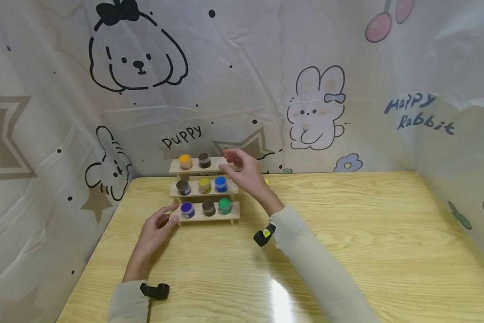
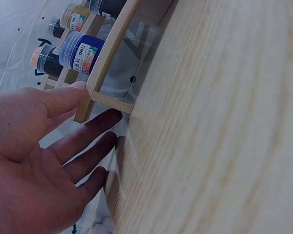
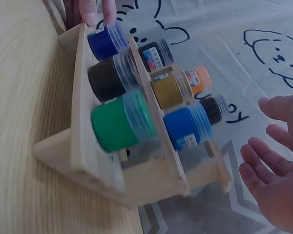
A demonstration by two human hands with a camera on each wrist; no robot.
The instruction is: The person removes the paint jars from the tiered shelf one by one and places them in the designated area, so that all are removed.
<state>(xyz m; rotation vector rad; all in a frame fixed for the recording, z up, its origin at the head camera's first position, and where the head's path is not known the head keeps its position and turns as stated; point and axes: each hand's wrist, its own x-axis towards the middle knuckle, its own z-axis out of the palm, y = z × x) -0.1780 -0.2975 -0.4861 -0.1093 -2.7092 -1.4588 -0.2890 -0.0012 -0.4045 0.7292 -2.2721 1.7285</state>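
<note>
A three-tier wooden rack (image 1: 193,218) stands on the table with small paint jars on it. A purple jar (image 1: 187,210), a dark jar (image 1: 209,207) and a green jar (image 1: 224,206) line the lowest shelf. On the middle shelf are dark, yellow (image 1: 204,185) and blue (image 1: 221,184) jars; the top one bears an orange jar (image 1: 185,162) and a dark one. My left hand (image 1: 157,231) touches the lowest shelf's left end, its other fingers spread below. Beside the top shelf's right end, my right hand (image 1: 246,172) hovers with loosely bent fingers and holds nothing.
The rack stands near the back left of the light wooden table (image 1: 347,242). Behind it hangs a pale cloth (image 1: 242,89) with cartoon drawings. A small yellow thing (image 1: 267,182) shows partly behind the right wrist.
</note>
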